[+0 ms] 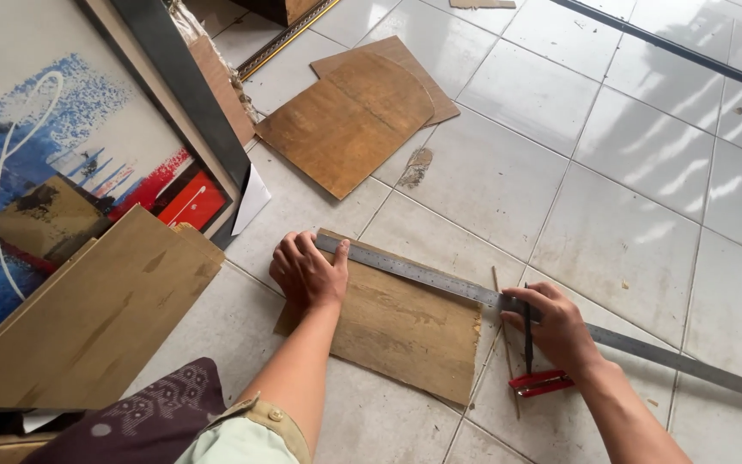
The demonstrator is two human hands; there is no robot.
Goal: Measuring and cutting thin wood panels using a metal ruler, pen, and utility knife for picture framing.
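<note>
Ruler pinned on board by flat left hand, axis 10-to-4; cutter pinched in right hand at 4.

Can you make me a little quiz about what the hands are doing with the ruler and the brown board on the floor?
1. True or false: the left hand presses the metal ruler down onto the brown board.
2. What does the right hand hold? A) a paintbrush B) a dark cutter with a red body C) a hammer
3. Fill in: the board lies on the white ____ floor.

Key:
1. True; the hand lies flat on the ruler's end, on top of the board.
2. B; it is at the ruler's edge, just past the board's right side.
3. Tiled.
</note>
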